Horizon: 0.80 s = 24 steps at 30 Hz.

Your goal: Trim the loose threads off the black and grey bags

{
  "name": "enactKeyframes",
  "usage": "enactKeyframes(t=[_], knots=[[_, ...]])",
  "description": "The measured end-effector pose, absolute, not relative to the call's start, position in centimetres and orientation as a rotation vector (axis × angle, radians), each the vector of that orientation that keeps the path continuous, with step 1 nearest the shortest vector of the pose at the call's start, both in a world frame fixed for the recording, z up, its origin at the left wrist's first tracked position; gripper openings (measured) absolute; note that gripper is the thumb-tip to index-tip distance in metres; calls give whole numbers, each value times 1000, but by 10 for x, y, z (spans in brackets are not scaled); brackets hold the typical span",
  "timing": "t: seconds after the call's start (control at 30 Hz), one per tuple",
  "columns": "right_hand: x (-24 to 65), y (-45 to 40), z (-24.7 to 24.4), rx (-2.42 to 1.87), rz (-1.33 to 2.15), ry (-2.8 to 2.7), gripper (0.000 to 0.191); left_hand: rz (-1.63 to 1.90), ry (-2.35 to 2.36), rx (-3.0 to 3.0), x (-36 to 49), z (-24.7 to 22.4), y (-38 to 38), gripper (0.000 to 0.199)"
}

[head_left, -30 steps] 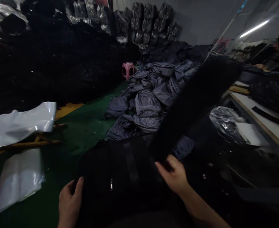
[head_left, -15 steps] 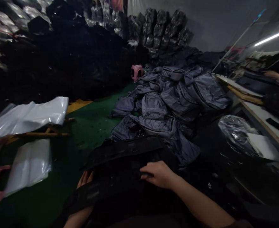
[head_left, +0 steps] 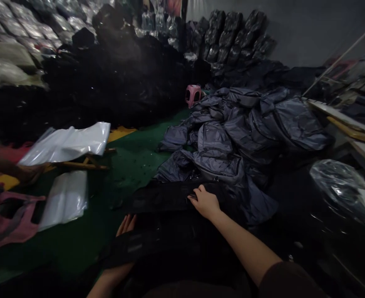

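The flat black fabric bag [head_left: 166, 198], held up a moment ago, now lies low in front of the person, the right hand [head_left: 204, 202] on its top edge, the left hand [head_left: 126, 225] well apart and open beneath it; slate-grey quilted nylon bags [head_left: 228, 140] heap just beyond on the green-painted floor [head_left: 132, 165], white plastic sheets [head_left: 66, 142] to the left

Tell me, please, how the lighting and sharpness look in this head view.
In the head view, the black fabric is lost in deep shadow, the white plastic sheet shows bright glare, and the right hand looks fairly sharp against the dim surroundings.
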State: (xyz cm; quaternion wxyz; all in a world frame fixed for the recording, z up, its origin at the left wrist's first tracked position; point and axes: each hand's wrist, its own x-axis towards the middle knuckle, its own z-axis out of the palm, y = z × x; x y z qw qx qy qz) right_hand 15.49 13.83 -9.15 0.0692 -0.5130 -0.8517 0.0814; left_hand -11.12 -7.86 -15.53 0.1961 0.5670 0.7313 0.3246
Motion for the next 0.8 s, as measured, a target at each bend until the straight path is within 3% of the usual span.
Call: enactKeyframes(t=[0.13,0.2,0.37,0.47,0.7,0.8], knots=[[151,132,-96,-1500,239,-2593,39,1079,1845,1215,-117,-152,-105,110],[152,133,-97,-1478,241,-2592,35,1260,1688,962,-114,-145,-113,114],[153,132,-102,-1483,221,-2506,33,1564,1552,352,-97,-109,-106,80],[152,127,-105,-1494,205,-2435,36,1586,1519,215,-100,-98,-101,74],[146,117,-105,-1438,162,-2223,38,1294,2139,676,-145,-120,-103,81],[143,115,-103,-1446,139,-2222,38,1314,2372,1042,-154,-111,-94,66]])
